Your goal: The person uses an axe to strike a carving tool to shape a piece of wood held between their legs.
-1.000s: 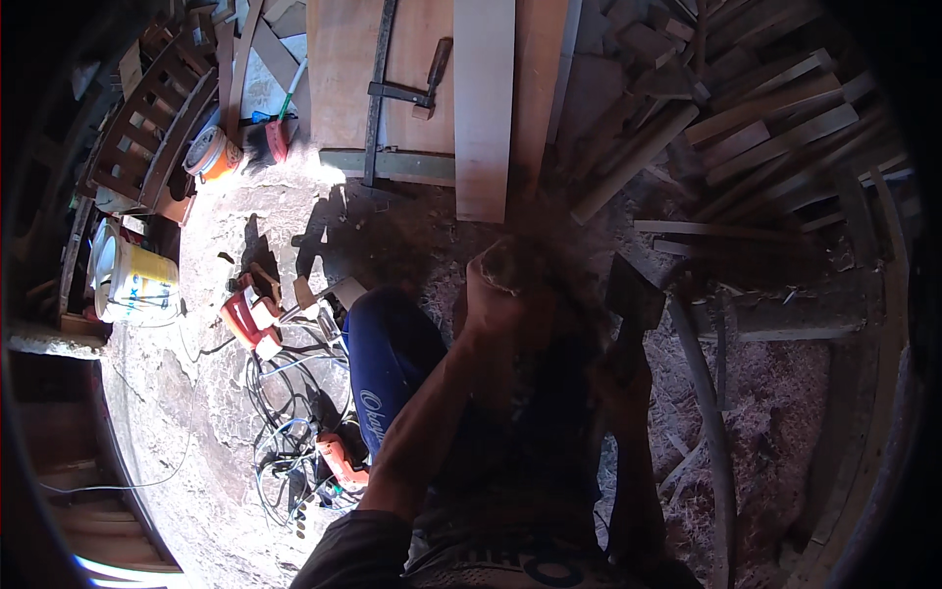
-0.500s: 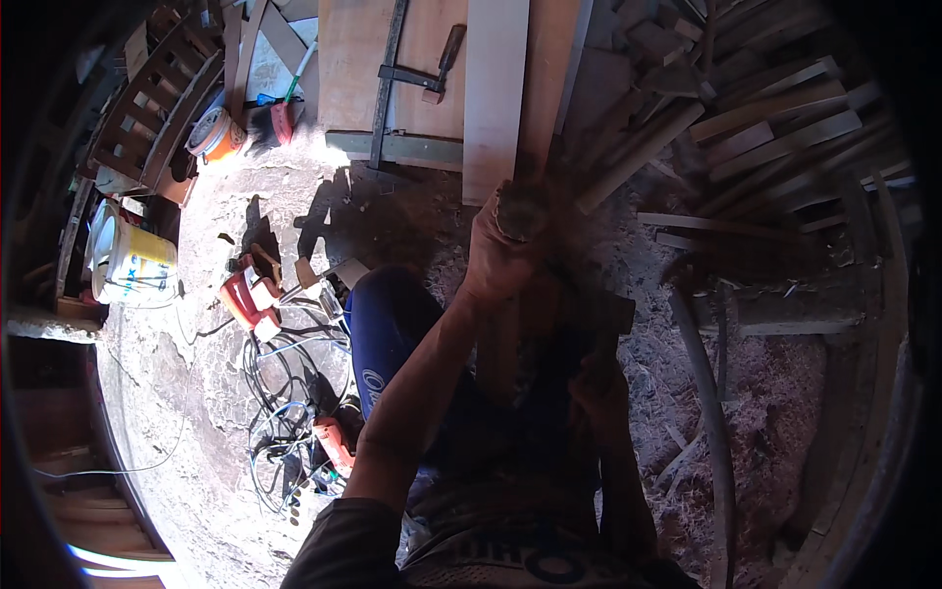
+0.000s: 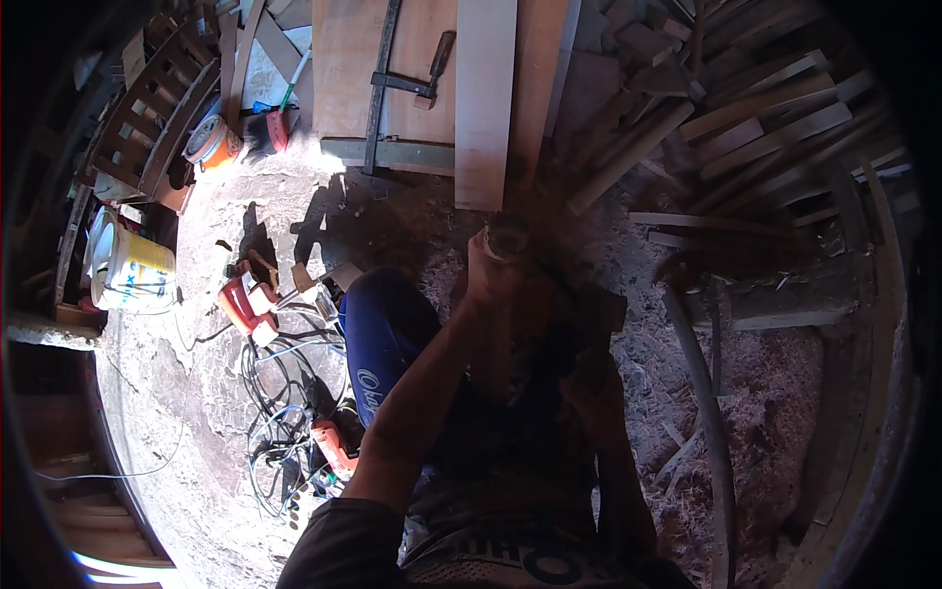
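Observation:
My left hand (image 3: 488, 270) reaches forward between my knees, its fingers wrapped round a stubby upright piece with a rounded, worn top (image 3: 507, 238). Shadow hides the lower part, and its kind does not show. My right hand (image 3: 587, 401) is lower and to the right, closed on the handle of a hammer (image 3: 610, 314), whose blocky dark head points away from me. Just beyond my left hand ends a long pale board (image 3: 483, 118), lying on a wider wooden panel (image 3: 422, 44). The hammer head is apart from the left hand's piece.
A bar clamp (image 3: 404, 82) lies across the panel. On the left are a red power tool (image 3: 245, 302), an orange drill (image 3: 334, 447), tangled cables (image 3: 280, 393), a yellow-white bucket (image 3: 137, 265) and an orange bucket (image 3: 213, 144). Scrap wood (image 3: 765, 128) is heaped right; a curved pole (image 3: 702, 393) stands nearer.
My left hand and the piece in it have come slightly lower and nearer, away from the board's end. The hammer has shifted slightly left; the whole view has moved a little.

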### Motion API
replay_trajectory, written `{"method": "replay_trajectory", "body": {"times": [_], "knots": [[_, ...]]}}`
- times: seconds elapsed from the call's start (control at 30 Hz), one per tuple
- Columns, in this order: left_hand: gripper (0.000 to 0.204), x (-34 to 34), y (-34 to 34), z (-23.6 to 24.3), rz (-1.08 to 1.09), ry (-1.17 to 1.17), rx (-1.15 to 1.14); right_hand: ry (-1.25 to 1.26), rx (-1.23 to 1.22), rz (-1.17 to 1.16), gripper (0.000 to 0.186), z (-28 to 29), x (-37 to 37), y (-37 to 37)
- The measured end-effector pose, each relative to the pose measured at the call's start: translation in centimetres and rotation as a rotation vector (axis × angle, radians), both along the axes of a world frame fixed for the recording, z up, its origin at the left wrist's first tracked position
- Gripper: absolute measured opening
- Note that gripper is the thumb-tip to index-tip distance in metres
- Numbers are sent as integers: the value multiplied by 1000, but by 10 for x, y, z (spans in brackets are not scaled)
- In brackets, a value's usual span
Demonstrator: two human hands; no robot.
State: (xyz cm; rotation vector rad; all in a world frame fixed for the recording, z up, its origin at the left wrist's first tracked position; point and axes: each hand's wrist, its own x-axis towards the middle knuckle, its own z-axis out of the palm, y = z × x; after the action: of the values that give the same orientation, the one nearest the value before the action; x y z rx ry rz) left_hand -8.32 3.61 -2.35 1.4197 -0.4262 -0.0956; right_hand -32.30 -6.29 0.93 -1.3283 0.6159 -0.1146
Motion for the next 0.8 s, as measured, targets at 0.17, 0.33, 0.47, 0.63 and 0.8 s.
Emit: {"method": "replay_trajectory", "body": {"times": [0.17,0.33,0.47,0.63,0.8], "knots": [[17,-4,-8,-11,0,-110,-15,-99,-601,228,44,43,32,-19],[12,24,-1,59,39,-314,123,-229,-863,289,49,130,60,-28],[10,9,-2,29,30,-148,-10,-397,-824,191,45,139,63,-19],[16,-1,-6,8,0,-2,-7,-218,-691,261,45,122,52,-20],[6,67,-34,29,305,-30,-132,-169,-462,224,54,92,48,-22]]}}
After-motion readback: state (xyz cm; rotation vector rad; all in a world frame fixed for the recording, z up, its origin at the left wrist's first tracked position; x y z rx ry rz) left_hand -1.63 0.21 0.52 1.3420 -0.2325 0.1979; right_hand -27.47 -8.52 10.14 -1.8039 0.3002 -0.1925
